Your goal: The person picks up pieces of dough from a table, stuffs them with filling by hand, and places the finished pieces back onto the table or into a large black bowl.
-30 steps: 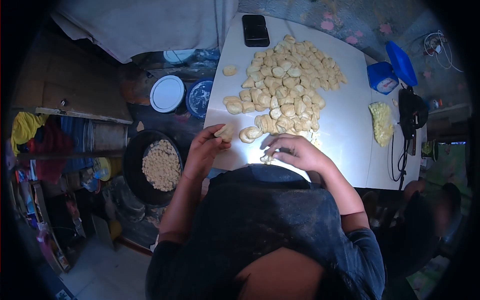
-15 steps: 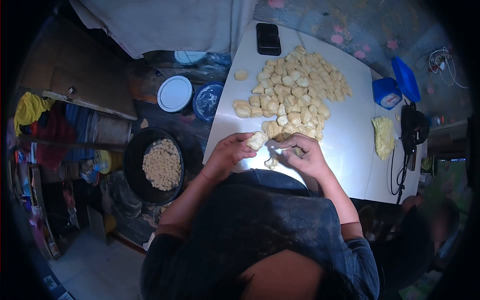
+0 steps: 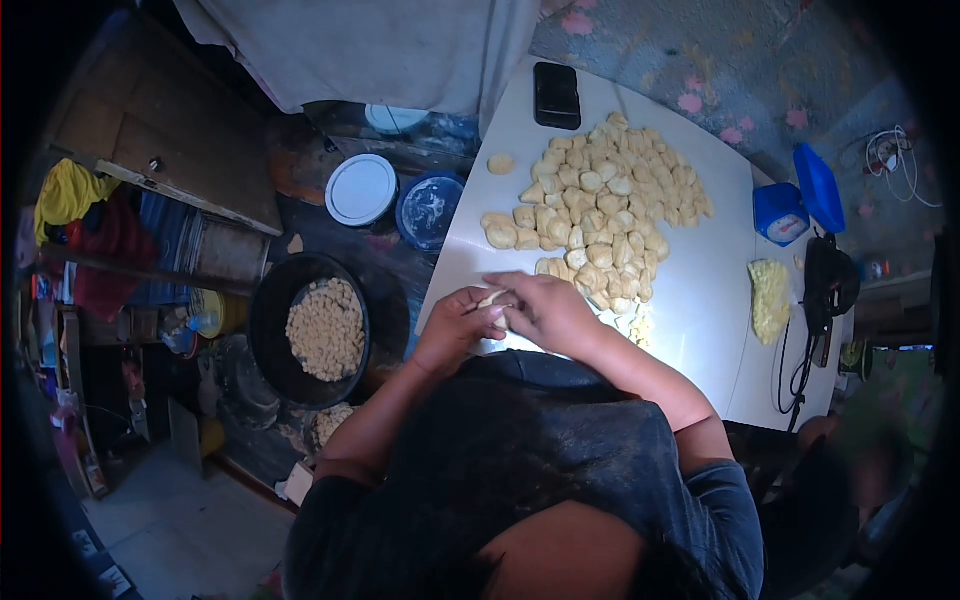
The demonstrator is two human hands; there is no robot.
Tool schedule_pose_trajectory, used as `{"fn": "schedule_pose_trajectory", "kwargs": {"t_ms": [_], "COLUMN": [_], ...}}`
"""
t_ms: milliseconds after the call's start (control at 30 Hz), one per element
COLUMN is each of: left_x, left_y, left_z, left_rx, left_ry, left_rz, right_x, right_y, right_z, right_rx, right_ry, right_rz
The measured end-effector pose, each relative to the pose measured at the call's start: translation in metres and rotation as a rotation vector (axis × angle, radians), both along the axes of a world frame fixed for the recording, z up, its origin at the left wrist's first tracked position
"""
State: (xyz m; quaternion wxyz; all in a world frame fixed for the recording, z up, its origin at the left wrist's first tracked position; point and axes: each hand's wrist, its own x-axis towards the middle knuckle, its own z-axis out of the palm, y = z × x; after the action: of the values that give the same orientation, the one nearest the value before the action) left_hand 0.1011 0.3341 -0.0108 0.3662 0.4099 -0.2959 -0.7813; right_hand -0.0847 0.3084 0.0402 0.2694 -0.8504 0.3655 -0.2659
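Observation:
My left hand (image 3: 457,328) is closed around a pale piece of dough (image 3: 494,299) near the front left edge of the white table. My right hand (image 3: 548,308) comes over from the right, its fingers pressed onto the same piece and mostly covering it. Just beyond my hands lies a large heap of rounded dough pieces (image 3: 600,190). Small pale yellow bits (image 3: 638,326) lie on the table beside my right forearm.
A black tub (image 3: 262,345) of small dough lumps stands left of the table, near white-lidded (image 3: 361,190) and blue-lidded (image 3: 430,212) buckets. A dark case (image 3: 556,96) lies at the far edge. On the right are a blue scale (image 3: 781,214), a bag of yellow pieces (image 3: 769,300) and black cords (image 3: 797,372).
My right hand has moved left to meet my left hand and now grips the dough piece too. Earlier it was apart, above the table. The view has shifted slightly.

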Motion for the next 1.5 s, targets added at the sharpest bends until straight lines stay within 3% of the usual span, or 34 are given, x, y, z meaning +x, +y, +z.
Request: {"fn": "schedule_pose_trajectory", "kwargs": {"t_ms": [67, 100, 200, 267, 367, 433, 467, 533, 667, 767, 833, 867, 933, 967, 1033, 1167, 1233, 1267, 1333, 1367, 1500], "left_x": [0.007, 0.005, 0.01, 0.012, 0.02, 0.023, 0.024, 0.025, 0.02, 0.016, 0.015, 0.017, 0.023, 0.024, 0.022, 0.02, 0.017, 0.013, 0.002, -0.002, -0.019], "left_y": [-0.001, -0.003, -0.005, -0.006, -0.008, -0.01, -0.011, -0.013, -0.011, -0.01, -0.011, -0.013, -0.019, -0.019, -0.02, -0.022, -0.025, -0.025, -0.023, -0.019, -0.02], "left_z": [-0.004, 0.004, -0.002, 0.003, 0.005, 0.005, 0.005, 0.003, 0.006, -0.004, -0.009, -0.013, -0.013, -0.013, -0.001, 0.005, 0.011, 0.016, 0.025, 0.022, 0.035], "left_rx": [0.027, 0.042, -0.122, -0.132, -0.141, -0.144, -0.143, -0.052, -0.004, -0.074, -0.287, -0.286, -0.539, -0.541, -1.087, -1.089, -1.12, -1.122, -0.734, -0.545, -0.388], "left_ry": [0.053, 0.045, -0.014, 0.001, 0.015, 0.045, 0.044, 0.152, 0.28, 0.138, -0.063, -0.064, -0.668, -0.669, -1.333, -1.305, -0.922, -0.922, -0.251, -0.145, -0.137], "left_rz": [0.081, 0.161, 0.295, 0.34, 0.392, 0.356, 0.355, 0.293, 0.254, 0.257, 0.266, 0.265, 0.077, 0.075, -0.259, -0.275, -0.195, -0.198, -0.251, -0.197, -0.047], "right_x": [-0.003, -0.005, -0.011, -0.018, -0.027, -0.03, -0.031, -0.03, -0.023, -0.02, -0.017, -0.017, -0.016, -0.016, -0.019, -0.02, -0.025, -0.026, -0.027, -0.026, -0.023], "right_y": [-0.008, -0.014, -0.03, -0.041, -0.05, -0.054, -0.053, -0.049, -0.043, -0.037, -0.033, -0.031, -0.028, -0.027, -0.024, -0.018, -0.017, -0.017, -0.016, -0.015, -0.012], "right_z": [0.009, 0.011, 0.009, 0.006, -0.011, -0.024, -0.03, -0.033, -0.024, -0.023, -0.021, -0.02, -0.019, -0.017, -0.013, 0.002, 0.015, 0.02, 0.025, 0.024, 0.02], "right_rx": [0.571, 0.693, 0.626, 0.625, 0.619, 0.217, 0.219, 0.042, 0.078, 0.103, 0.129, 0.13, 0.152, 0.152, 0.168, 0.148, 0.391, 0.391, 0.494, 0.492, 0.213], "right_ry": [-0.207, -0.321, -0.439, -0.364, -0.208, 0.16, 0.16, 0.407, 0.458, 0.385, 0.121, 0.121, -0.03, -0.032, -0.075, -0.26, -0.41, -0.411, -0.461, -0.462, -0.406], "right_rz": [-0.07, -0.096, -0.164, -0.146, -0.054, 0.1, 0.1, 0.07, 0.023, -0.034, -0.109, -0.109, -0.111, -0.114, -0.08, -0.081, -0.098, -0.1, -0.111, -0.111, -0.167]}}
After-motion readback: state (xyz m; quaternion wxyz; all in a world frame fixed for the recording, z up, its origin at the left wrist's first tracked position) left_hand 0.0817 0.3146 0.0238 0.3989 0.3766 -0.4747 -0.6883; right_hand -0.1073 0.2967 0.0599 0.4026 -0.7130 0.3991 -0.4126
